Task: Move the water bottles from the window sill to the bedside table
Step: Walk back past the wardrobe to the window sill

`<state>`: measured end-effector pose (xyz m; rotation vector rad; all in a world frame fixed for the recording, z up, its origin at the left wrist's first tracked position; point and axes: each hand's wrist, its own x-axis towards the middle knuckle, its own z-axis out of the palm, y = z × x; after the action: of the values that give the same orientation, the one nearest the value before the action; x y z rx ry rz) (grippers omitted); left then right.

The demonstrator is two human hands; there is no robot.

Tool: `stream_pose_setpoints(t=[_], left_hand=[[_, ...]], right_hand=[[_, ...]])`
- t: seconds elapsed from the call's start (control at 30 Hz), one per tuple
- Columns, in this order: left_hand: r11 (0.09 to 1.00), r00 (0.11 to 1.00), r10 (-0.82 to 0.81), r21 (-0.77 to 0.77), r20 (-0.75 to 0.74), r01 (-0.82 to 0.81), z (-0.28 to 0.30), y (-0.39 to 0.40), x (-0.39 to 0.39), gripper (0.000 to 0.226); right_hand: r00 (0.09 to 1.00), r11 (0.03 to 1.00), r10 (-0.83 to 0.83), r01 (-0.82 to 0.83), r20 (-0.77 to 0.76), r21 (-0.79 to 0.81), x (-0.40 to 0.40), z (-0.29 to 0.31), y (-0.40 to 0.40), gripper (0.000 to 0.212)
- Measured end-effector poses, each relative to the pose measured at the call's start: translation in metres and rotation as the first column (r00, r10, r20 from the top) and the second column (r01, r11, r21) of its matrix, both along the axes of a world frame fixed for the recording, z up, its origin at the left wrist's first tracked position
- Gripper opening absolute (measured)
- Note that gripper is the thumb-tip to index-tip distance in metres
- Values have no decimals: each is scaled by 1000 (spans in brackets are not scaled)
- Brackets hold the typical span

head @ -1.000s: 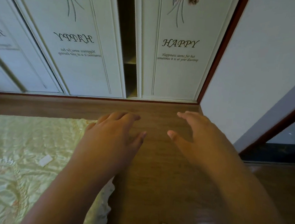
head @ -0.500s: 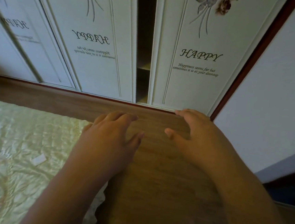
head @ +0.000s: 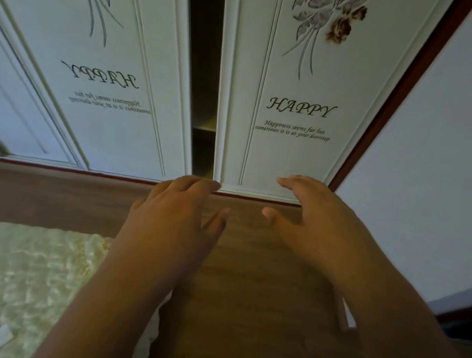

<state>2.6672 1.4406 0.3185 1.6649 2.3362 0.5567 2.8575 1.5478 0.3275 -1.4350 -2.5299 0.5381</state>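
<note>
No water bottle, window sill or bedside table shows in the head view. My left hand [head: 174, 216] and my right hand [head: 313, 222] are both stretched out in front of me, palms down, fingers relaxed and spread, holding nothing. They hover above a brown wooden floor [head: 247, 294], their fingertips level with the bottom edge of a white wardrobe [head: 288, 155].
The wardrobe's sliding doors carry "HAPPY" lettering and flower prints, with a dark gap [head: 205, 90] between two doors. A bed with a shiny cream cover [head: 26, 280] fills the lower left. A pale wall [head: 428, 181] stands at the right, with a dark skirting [head: 462, 315] below.
The view has moved closer to the wardrobe and tilted up; the doors loom larger and the bed has slid down and left. Both hands stay open and empty.
</note>
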Motion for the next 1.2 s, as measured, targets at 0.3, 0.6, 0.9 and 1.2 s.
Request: stream_pose_setpoints(t=[0.3, 0.6, 0.9, 1.2], left_hand=[[1000, 1000, 14, -7, -4, -14, 0, 50, -80, 55], [984, 984, 176, -31, -23, -176, -6, 75, -134, 51], [940, 936, 339, -17, -94, -342, 5, 149, -157, 51], [875, 872, 480, -16, -97, -483, 18, 241, -161, 58]], right_hand=[[999, 999, 49, -49, -1, -23, -85, -8, 51, 66], [984, 982, 176, -175, 6, -64, -161, -18, 110, 68], [952, 948, 304, -306, -30, -86, -216, -24, 208, 72], [895, 895, 444, -445, -45, -27, -250, 3, 313, 69]])
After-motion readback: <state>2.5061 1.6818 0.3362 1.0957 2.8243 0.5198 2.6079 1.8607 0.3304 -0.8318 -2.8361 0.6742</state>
